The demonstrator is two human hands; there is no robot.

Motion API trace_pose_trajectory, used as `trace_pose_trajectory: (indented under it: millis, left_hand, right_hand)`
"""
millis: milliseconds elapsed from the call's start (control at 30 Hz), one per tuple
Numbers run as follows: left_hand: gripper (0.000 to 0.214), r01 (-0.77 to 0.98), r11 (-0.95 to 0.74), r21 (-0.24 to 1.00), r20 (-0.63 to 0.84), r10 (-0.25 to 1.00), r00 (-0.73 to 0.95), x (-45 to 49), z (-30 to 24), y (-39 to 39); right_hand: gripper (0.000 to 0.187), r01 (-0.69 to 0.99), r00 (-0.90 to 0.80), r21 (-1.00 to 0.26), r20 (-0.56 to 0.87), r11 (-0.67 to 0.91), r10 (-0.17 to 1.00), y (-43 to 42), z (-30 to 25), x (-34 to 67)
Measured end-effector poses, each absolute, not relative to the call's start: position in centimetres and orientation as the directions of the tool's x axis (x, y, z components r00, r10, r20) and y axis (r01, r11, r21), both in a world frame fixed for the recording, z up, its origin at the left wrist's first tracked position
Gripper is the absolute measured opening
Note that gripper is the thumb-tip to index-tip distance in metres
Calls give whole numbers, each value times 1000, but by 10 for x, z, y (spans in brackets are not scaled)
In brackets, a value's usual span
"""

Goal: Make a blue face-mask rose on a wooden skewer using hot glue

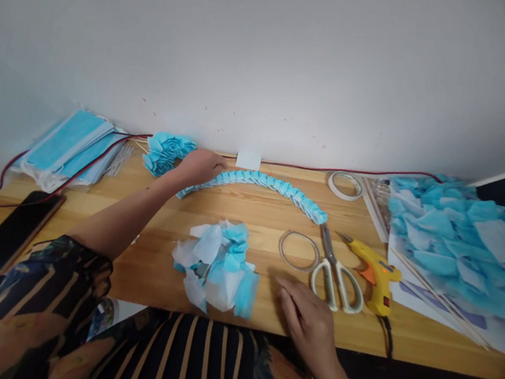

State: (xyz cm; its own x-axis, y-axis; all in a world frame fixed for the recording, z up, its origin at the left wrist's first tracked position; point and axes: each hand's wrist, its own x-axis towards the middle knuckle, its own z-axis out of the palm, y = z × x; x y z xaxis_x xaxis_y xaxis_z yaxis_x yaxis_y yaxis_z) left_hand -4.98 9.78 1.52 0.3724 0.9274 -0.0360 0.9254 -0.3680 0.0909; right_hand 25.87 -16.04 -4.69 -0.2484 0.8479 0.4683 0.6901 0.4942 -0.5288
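Tbl: scissors nr R hand

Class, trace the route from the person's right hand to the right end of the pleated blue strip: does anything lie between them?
Yes: just beyond the right hand, the wire ring and, to its right, the scissors lie before that end of the pleated blue strip. Reaching over them looks possible.

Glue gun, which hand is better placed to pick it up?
Probably your right hand: it looks free and closer to the glue gun; your left hand is by the blue strip.
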Motion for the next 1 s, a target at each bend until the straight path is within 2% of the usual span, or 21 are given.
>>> trace_pose_trajectory:
  millis: [233, 433, 700, 1000]
  left_hand:
    - [43, 920, -391, 34, -92, 915, 393, -43, 5, 102]
    - [46, 932, -360, 47, -68, 930, 362, -28, 19, 106]
    - [44, 918, -395, 31, -112, 912, 395, -7, 9, 115]
    - [46, 900, -432, 62, -68, 898, 436, 12, 15, 121]
  right_hand:
    - [24, 698, -260, -499, 491, 513, 831, -160, -48, 258]
    - [22, 675, -259, -507, 517, 536, 816, -160, -47, 257]
    - [21, 676, -244, -512, 524, 530, 816, -160, -45, 256]
    - [22, 659, -244, -535, 514, 529, 823, -161, -46, 257]
